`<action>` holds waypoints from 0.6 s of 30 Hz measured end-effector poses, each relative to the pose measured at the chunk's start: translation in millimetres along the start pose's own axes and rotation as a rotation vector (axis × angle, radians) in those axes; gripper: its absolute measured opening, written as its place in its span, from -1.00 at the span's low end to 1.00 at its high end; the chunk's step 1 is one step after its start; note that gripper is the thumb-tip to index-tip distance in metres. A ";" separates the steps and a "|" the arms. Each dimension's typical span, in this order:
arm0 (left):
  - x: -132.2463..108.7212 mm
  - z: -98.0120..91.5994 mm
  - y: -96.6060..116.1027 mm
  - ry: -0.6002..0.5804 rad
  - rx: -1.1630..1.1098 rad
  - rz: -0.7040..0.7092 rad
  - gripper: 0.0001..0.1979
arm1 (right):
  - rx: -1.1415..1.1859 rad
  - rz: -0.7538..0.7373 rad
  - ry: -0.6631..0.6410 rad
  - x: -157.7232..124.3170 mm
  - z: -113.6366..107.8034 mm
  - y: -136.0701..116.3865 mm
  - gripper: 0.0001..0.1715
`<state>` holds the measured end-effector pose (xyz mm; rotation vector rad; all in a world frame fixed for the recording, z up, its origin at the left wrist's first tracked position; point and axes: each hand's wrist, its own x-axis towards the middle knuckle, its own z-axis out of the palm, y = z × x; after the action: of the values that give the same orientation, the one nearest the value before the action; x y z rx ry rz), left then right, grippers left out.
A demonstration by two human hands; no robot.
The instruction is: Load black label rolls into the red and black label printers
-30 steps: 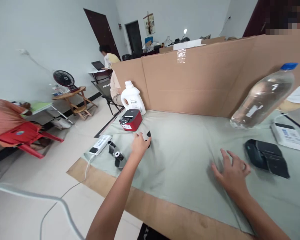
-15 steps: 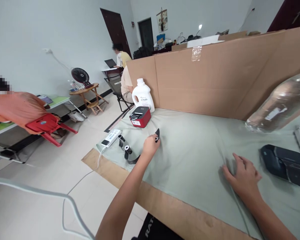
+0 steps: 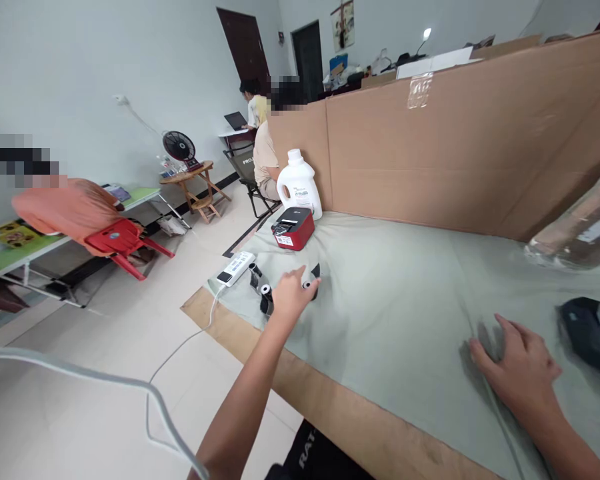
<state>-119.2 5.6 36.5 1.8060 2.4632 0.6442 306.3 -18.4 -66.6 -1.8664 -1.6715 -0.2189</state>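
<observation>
My left hand [image 3: 289,295] is open at the left part of the cloth-covered table [image 3: 390,300], thumb and index finger spread. Close by its fingertips is a small black roll [image 3: 315,272] with a pale core, partly hidden by the hand. Two more black rolls, one upright beside my wrist [image 3: 266,301] and one farther back [image 3: 255,279], have loose strips hanging off them. My right hand [image 3: 523,363] is open over the cloth at the right, fingers apart, holding nothing. A black device [image 3: 593,333] lies just right of it.
A white power strip [image 3: 237,268] lies at the table's left edge. Behind are a red-and-black box-shaped device [image 3: 294,230] and a white jug [image 3: 300,187]. A cardboard wall [image 3: 430,147] borders the back; a plastic-wrapped package [image 3: 580,230] leans there. Other people sit beyond.
The fingers of my left hand have come off the black roll and spread apart. The view has shifted, so everything on the table sits differently in it. My right hand keeps its open pose.
</observation>
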 end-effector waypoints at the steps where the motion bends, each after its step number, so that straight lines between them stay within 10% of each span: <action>1: 10.1 -7.5 -6.7 0.068 -0.038 -0.010 -0.47 | -0.009 -0.017 0.019 -0.1 -1.9 -0.1 -0.22; 5: 85.2 -26.9 -52.9 0.251 -0.342 -0.135 -0.59 | 0.004 -0.226 0.020 4.7 -9.0 -22.7 -0.39; 9: 173.3 -14.4 -90.8 0.183 -0.700 -0.286 -0.74 | 0.294 -0.428 -0.115 36.2 14.3 -109.0 -0.55; 14: 233.8 20.2 -102.5 0.012 -0.899 -0.384 -0.78 | 0.740 -0.361 -0.365 113.3 103.3 -276.3 -0.56; 18: 251.0 37.4 -107.7 -0.071 -0.996 -0.446 -0.70 | 0.747 -0.232 -0.686 155.7 176.9 -376.1 0.04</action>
<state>-290.5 221.0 21.9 0.8511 1.8074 1.3667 -67.8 212.1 -4.4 -1.2185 -2.0077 0.9301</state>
